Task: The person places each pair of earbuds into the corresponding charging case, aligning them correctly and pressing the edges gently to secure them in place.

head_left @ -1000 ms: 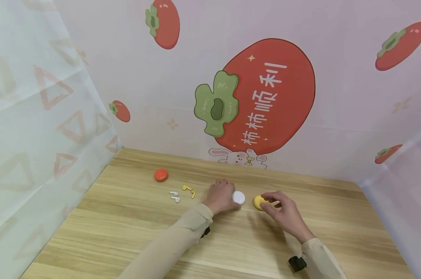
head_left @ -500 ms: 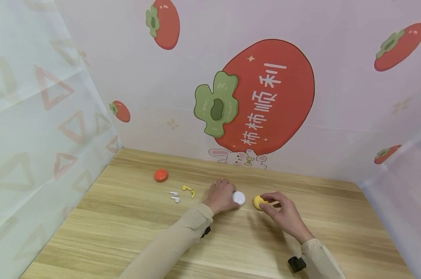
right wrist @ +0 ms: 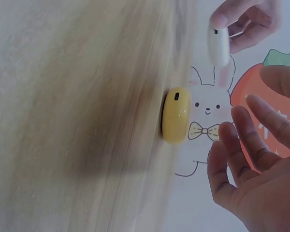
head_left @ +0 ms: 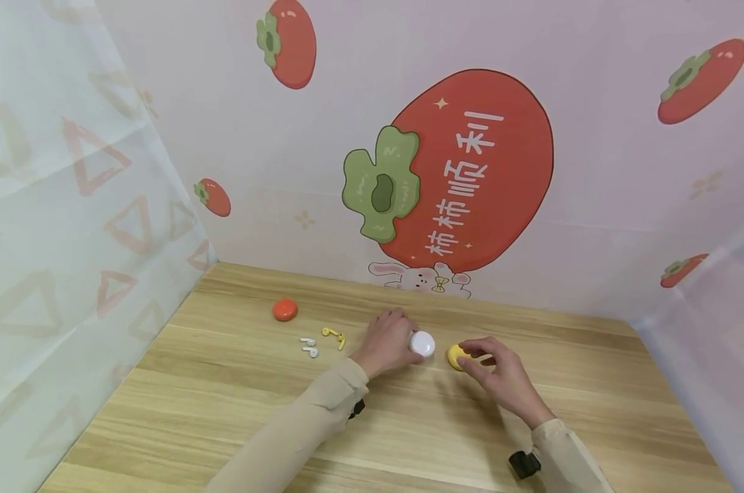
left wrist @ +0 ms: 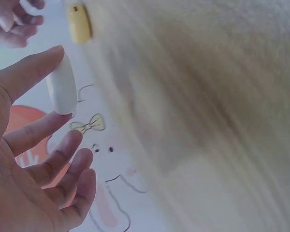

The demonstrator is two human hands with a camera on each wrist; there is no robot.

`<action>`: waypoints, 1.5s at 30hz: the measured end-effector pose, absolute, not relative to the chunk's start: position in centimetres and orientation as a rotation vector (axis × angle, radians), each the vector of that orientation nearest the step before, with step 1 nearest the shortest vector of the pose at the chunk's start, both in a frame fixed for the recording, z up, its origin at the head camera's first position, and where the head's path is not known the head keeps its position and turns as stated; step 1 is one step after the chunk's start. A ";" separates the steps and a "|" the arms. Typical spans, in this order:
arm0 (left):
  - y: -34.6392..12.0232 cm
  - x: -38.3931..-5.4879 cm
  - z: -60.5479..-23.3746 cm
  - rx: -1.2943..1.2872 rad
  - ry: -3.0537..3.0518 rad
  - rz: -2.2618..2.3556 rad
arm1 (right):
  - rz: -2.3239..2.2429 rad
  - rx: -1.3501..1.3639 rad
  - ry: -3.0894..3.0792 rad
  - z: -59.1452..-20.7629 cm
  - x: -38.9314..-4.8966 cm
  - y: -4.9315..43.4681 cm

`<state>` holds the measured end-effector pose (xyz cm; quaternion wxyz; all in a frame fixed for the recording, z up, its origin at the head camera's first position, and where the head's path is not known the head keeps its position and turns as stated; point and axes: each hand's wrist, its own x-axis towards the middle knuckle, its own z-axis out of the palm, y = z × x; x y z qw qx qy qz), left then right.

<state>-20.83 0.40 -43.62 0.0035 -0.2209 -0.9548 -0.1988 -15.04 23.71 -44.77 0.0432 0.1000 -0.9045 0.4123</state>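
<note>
My left hand (head_left: 385, 344) pinches a round white earbud case (head_left: 422, 344) between thumb and index finger. In the left wrist view the white case (left wrist: 63, 87) sits upright in that pinch, the other fingers loosely bent below. The right wrist view shows it lifted off the table, with a small port on its edge. A matching yellow earbud case (right wrist: 176, 116) lies on the table, its port facing the camera. Above it my right hand (head_left: 501, 376) hovers with parted, relaxed fingers that hold nothing; in the right wrist view its fingertips (right wrist: 225, 129) are apart from the case.
Left of my left hand lie two yellow earbuds (head_left: 335, 337) and two white earbuds (head_left: 310, 348). A red rounded case (head_left: 285, 309) sits farther back on the wooden table (head_left: 224, 411). Printed cloth walls (head_left: 322, 226) close off the back and both sides.
My left hand has raised the white case slightly off the table. The right hand stays almost where it was over the yellow case.
</note>
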 end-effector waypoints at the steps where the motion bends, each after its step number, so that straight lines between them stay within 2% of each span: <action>1: 0.2 -20.8 -43.4 -0.697 -2.981 -0.628 | 1.269 0.305 -2.765 -44.7 -15.1 23.6; 26: -3.2 -19.1 -39.2 -0.852 -2.599 -0.432 | 1.400 0.463 -2.696 -43.6 -15.9 21.0; 45: -3.7 -18.8 -38.6 -0.902 -2.487 -0.430 | 1.532 0.524 -2.670 -42.2 -17.0 19.0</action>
